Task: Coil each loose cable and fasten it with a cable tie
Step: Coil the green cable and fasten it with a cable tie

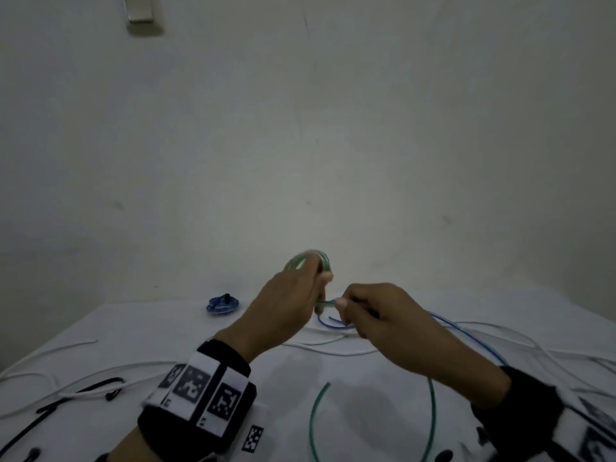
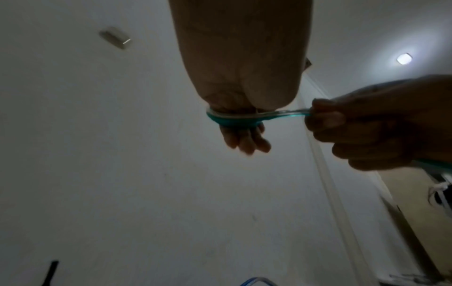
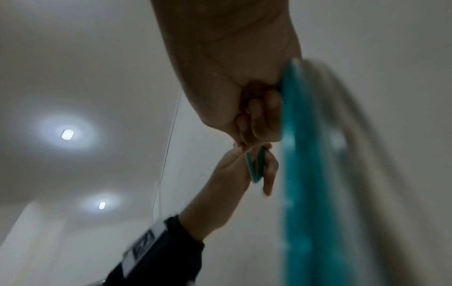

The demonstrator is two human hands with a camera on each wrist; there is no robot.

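Note:
A green cable (image 1: pixel 313 256) is wound in several loops round the fingers of my left hand (image 1: pixel 320 278), held above the table's far side. In the left wrist view the loops (image 2: pixel 232 120) cross the fingers, and a strand runs right to my right hand (image 2: pixel 325 118), which pinches it. In the head view my right hand (image 1: pixel 346 306) sits just right of the left, fingers curled on the cable. The loose green tail (image 1: pixel 431 411) curves across the near table. The right wrist view shows that strand (image 3: pixel 305 154) close and blurred.
A blue coil (image 1: pixel 222 304) lies at the table's far left. A loose blue cable (image 1: pixel 466 331) and white cables (image 1: pixel 333 348) cross the white table (image 1: pixel 366 395). Black cable ties (image 1: pixel 83 391) lie at the near left. A wall rises right behind the table.

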